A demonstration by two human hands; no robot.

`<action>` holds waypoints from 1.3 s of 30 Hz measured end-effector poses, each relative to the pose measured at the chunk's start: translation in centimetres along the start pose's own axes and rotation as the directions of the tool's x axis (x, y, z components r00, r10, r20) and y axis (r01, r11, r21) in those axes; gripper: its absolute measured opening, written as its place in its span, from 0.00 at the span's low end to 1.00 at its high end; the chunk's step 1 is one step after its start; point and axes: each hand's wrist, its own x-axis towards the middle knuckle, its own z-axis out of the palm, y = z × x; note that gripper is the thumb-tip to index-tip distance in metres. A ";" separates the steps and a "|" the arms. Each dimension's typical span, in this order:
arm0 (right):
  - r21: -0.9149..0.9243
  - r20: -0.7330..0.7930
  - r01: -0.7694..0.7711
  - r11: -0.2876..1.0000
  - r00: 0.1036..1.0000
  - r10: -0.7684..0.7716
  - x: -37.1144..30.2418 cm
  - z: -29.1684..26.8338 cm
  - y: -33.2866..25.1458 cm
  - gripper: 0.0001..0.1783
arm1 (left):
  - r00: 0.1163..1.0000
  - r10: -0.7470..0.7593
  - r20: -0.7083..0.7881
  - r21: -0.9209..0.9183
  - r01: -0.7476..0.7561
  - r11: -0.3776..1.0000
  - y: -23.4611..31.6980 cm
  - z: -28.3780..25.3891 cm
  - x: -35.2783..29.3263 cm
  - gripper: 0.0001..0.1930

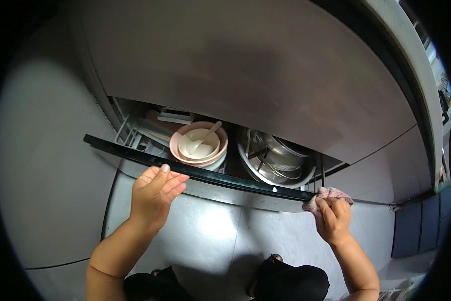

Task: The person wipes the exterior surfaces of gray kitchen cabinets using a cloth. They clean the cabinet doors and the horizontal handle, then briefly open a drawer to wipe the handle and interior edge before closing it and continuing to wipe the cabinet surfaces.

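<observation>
A kitchen drawer (pixel 135 155) with a dark top edge stands partly pulled out under the counter. My left hand (pixel 155 193) rests with its fingers on the drawer's front edge, left of the middle. My right hand (pixel 333 218) grips a pink cloth (pixel 331 194) and presses it against the right end of the drawer's front. Inside the drawer sit stacked pink and white bowls (pixel 199 145) with a white spoon (pixel 205 138), and beside them nested steel bowls (pixel 275 158) with a wire rack.
A grey cabinet front (pixel 245 65) hangs over the drawer. The glossy grey floor (pixel 220 236) lies below, with my dark shoes (pixel 290 281) at the lower edge. Flat boards (pixel 173 119) lean at the drawer's back left. Dark blue cabinets (pixel 418 226) stand at the right.
</observation>
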 end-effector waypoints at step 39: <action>-0.164 -0.028 -0.054 0.985 0.998 0.050 -8.4 -1.3 7.6 0.17 | 0.988 0.139 -0.073 0.064 -0.135 0.989 -0.5 -1.4 1.3 0.09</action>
